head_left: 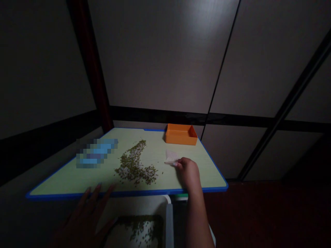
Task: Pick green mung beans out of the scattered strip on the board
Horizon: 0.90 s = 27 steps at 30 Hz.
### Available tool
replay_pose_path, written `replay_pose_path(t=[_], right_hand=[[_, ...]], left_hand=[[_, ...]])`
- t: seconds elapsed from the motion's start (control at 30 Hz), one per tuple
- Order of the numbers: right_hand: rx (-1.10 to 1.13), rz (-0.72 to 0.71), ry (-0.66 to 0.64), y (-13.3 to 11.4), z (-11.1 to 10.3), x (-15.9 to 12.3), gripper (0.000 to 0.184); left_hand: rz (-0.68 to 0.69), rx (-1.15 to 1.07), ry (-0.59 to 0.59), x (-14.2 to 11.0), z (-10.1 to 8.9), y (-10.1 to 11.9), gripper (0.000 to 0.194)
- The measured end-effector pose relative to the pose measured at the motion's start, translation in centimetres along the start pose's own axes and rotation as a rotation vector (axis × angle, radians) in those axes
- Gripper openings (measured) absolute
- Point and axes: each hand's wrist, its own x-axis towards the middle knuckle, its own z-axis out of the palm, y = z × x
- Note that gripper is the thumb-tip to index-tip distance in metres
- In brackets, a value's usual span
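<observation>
My right hand (188, 171) pinches the near corner of a thin whitish sheet (172, 155) on the pale tabletop; whether it is paper, cloth or a small bag I cannot tell. To its left, small greenish-brown grains (134, 162) lie scattered in an uneven patch. My left hand (86, 210) is in shadow at the table's front edge, its fingers spread and nothing seen in them. Below that edge, beside the left hand, a whitish open bin (169, 220) has more grains in its bottom.
An orange open box (181, 138) stands at the back right of the blue-edged table (207, 172). At the left edge lies a blurred-out blue item (97, 153). Panelled walls (160, 62) rise behind, and a dark red floor (258, 210) shows at right.
</observation>
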Motion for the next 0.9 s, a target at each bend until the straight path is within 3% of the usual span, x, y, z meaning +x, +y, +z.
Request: replay_pose_path(t=[0.2, 0.4, 0.6, 0.9], right_hand=[[0.163, 0.023, 0.135, 0.8, -1.0, -0.9, 0.018], [0.186, 0.058, 0.201, 1.5, -2.5, -2.1, 0.027], [0.422, -0.133, 0.038, 1.0, -1.5, -2.6, 0.014], [0.454, -0.317, -0.159, -1.6, 0.4, -3.2, 0.004]], left_hand=[[-0.009, -0.003, -0.029, 0.2, -1.0, 0.3, 0.066], [0.03, -0.007, -0.031, 0.3, -2.1, 0.5, 0.067], [0.038, -0.018, 0.017, 0.1, -2.3, 1.0, 0.068], [0.069, -0.013, 0.042, 0.1, -1.6, 0.6, 0.071]])
